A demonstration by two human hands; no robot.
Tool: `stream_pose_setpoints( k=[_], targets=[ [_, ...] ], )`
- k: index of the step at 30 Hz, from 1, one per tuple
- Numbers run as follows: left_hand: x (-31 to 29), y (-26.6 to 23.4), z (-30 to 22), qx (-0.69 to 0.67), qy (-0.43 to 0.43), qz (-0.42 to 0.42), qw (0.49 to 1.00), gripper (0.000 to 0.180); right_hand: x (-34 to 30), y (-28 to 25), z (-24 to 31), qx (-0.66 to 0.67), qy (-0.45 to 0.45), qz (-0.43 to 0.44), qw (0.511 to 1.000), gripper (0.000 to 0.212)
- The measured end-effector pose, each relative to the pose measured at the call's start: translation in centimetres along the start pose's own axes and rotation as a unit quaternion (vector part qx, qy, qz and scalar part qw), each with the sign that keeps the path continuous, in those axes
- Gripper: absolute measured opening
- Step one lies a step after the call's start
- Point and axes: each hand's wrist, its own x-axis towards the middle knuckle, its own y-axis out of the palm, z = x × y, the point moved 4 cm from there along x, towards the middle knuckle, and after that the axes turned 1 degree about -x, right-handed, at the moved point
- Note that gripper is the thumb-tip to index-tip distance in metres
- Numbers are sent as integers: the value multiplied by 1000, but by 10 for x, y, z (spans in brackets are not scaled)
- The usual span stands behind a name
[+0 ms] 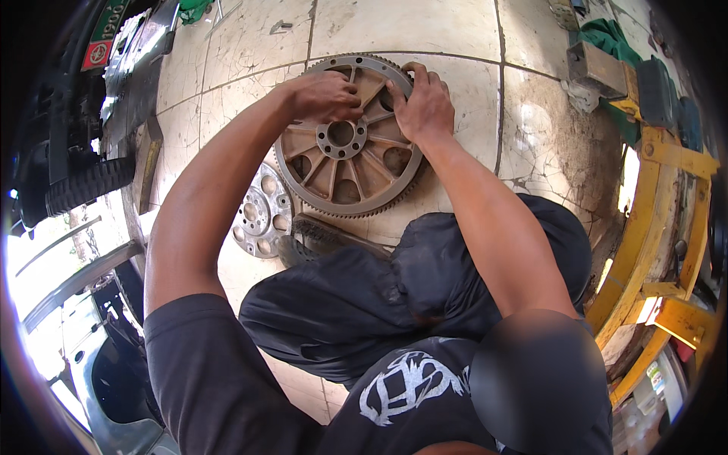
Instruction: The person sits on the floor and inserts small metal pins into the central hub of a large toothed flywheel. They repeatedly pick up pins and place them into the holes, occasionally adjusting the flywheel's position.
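A large brown flywheel (pixel 353 179) with a toothed rim, spokes and a bolt-holed hub lies flat on the tiled floor before me. My left hand (pixel 327 97) is over its upper left part, fingers curled in; whatever they hold, if anything, is hidden. At the upper right of the rim is my right hand (pixel 426 106), its thumb on the face and its fingers bent over the outer edge. Beside the flywheel, at lower left, sits a smaller silvery plate (pixel 264 214) with round holes, partly covered by my left forearm.
A dark shoe (pixel 322 235) and my folded legs are close below the flywheel. On the right stand a yellow metal frame (pixel 633 250) and a metal block (pixel 597 68) near green cloth (pixel 610 39). To the left is a black tyre (pixel 89 186).
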Motion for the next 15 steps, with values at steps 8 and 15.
stream_pose_setpoints(
  k=[8, 15],
  targets=[
    [-28, 20, -19, -253, -393, -180, 866, 50, -1, -2, 1, 30, -8, 2, 1000, 53],
    [-24, 44, -54, -548, -629, -133, 536, 96, -2, 0, 0, 32, -15, -9, 999, 55]
  ],
)
